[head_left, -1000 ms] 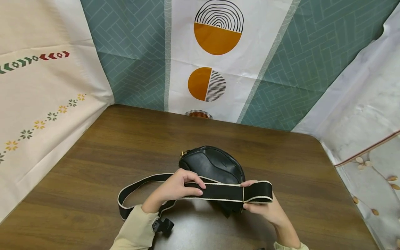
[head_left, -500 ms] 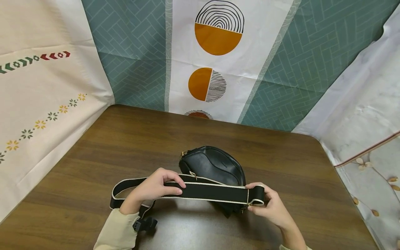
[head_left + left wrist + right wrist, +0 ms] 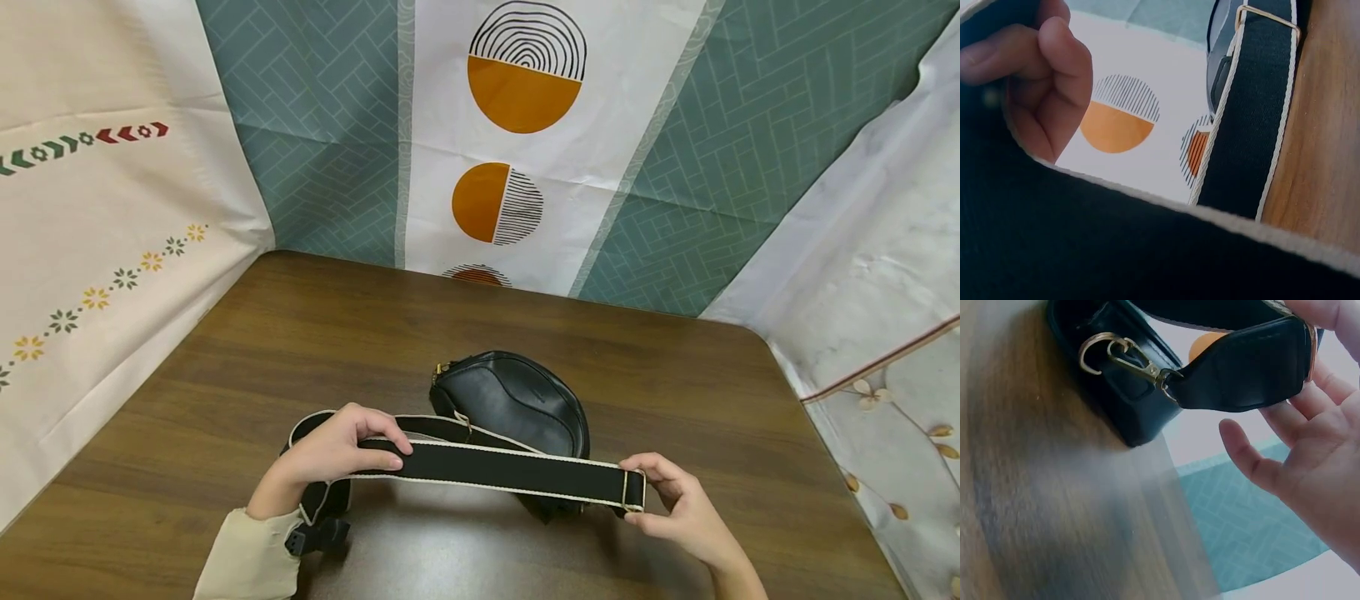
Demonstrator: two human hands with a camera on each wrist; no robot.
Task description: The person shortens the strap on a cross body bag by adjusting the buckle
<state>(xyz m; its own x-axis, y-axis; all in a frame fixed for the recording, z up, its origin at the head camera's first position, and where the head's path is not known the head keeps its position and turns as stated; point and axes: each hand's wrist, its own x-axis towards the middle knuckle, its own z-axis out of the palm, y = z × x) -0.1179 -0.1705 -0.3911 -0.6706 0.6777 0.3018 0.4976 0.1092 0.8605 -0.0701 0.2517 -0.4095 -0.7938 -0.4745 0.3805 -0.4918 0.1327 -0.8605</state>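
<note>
A black leather bag with a curved front seam lies mid-table. Its wide black strap, edged in white, stretches nearly level in front of it. My left hand pinches the strap on the left, thumb below and fingers above. At the strap's right end, my right hand pinches around a gold buckle. In the right wrist view, a leather tab runs from there to a gold snap hook on the bag's ring. Another gold slider sits on the strap's rear run in the left wrist view.
The brown wooden table reaches back to a green and white patterned cloth. Pale cloths hang at the left and right sides. A black wrist-worn device sits at the left sleeve.
My left hand has moved left and my right hand right and slightly nearer. The strap stretch between them is longer, and the loop at its right end has shrunk to the buckle.
</note>
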